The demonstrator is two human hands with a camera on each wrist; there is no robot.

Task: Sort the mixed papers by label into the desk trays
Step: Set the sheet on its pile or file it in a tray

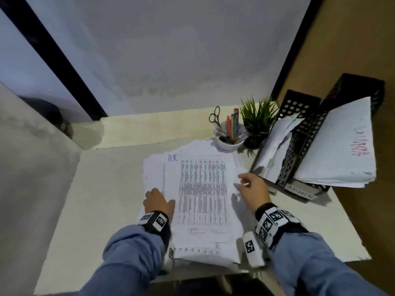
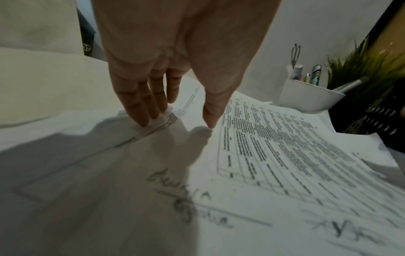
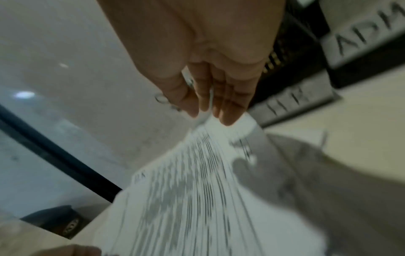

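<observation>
head view: mixed stack of papers sitting mid-desk, top sheet marked "h.r." in blue at its upper left corner. left hand laid flat on the left margin, fingers straight and spread, fingertips pressing down on the paper and gripping nothing. right hand over at the sheet's right edge, just beside the black perforated desk trays; thumb and fingers look pinched on the lifted edge in the right wrist view, though blurry there, so only a fair guess. trays angled on the right side of the desk, both already holding papers, nearer front label reading "admin", another label under it too blurred to read with certainty. white cup of pens and scissors plus a small green plant behind the stack, near the trays. handling-wise: single sheets, very light, floppy, crinkled at the edges, easy to tear or drag a second sheet along. best taken at the free right edge or a corner, peeled up slowly while keeping the flat palm on the pile so nothing slides. probably worth supporting the sheet from below before tipping it into the matching tray, since it will droop.
</observation>
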